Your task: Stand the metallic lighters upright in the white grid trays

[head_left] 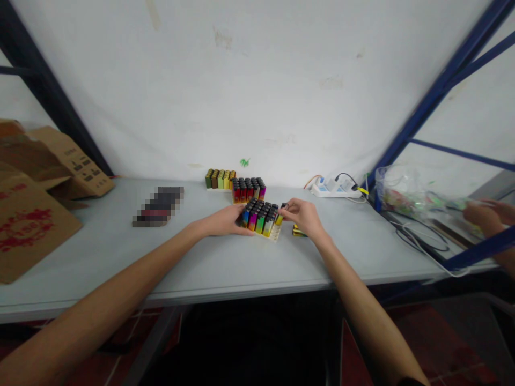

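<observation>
A white tray (pixel 276 234) holds upright lighters (pixel 260 221) in blue, purple, green and silvery yellow, with black tops; bare slots show along its right side. My left hand (pixel 228 221) is closed around the tray's left end, thumb along the front. My right hand (pixel 303 213) pinches a yellow lighter (pixel 279 220) by its top, above the bare slots at the right. Partly hidden under my right wrist, a few yellow lighters (pixel 298 231) lie on the table.
Behind stand a tray of red and purple lighters (pixel 248 190) and one of green and yellow lighters (pixel 220 179). A power strip (pixel 338 188) sits by the wall. Cardboard boxes (pixel 36 214) are at left, a blurred-out dark object (pixel 159 206) nearer. Another person's hands (pixel 488 215) show beyond the blue frame (pixel 426 107).
</observation>
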Tool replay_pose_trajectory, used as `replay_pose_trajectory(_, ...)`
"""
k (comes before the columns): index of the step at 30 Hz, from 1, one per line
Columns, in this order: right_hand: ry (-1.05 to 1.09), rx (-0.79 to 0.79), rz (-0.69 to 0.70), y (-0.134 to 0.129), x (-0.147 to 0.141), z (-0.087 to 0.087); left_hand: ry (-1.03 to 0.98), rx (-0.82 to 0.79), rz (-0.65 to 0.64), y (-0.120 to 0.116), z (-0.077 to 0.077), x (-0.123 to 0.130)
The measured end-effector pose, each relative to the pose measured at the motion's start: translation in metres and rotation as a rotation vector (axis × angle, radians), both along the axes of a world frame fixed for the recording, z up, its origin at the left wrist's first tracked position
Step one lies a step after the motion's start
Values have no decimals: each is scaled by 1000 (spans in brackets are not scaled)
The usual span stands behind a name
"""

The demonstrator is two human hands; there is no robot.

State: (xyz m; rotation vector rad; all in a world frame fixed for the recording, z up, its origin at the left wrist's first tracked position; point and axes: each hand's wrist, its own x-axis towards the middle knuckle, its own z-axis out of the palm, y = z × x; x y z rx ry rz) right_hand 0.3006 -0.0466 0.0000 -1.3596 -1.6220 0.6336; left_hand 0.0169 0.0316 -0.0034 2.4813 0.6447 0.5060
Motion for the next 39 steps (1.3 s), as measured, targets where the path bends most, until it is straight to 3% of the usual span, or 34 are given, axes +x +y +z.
replay_pose_trajectory(12,-251,25,15,-3,0,5,11,-32,11,-2,2,0)
replay_pose_trajectory(20,-234,-104,332,-6,23,17,22,-20,39,-2,1,0)
replay_pose_trajectory(23,-245,-87,200,-6,52,23,22,-16,39,-1,0,0)
replay_pose_trajectory(27,-478,-110,1,-8,90,22,18,-1,18,0,0,0)
replay_pose_trajectory(32,-619,-104,34,-12,109,8,46,1,54,0,0,0)
replay_pose_trajectory(39,-437,-128,-29,-20,110,10,71,-15,67,-1,2,0)
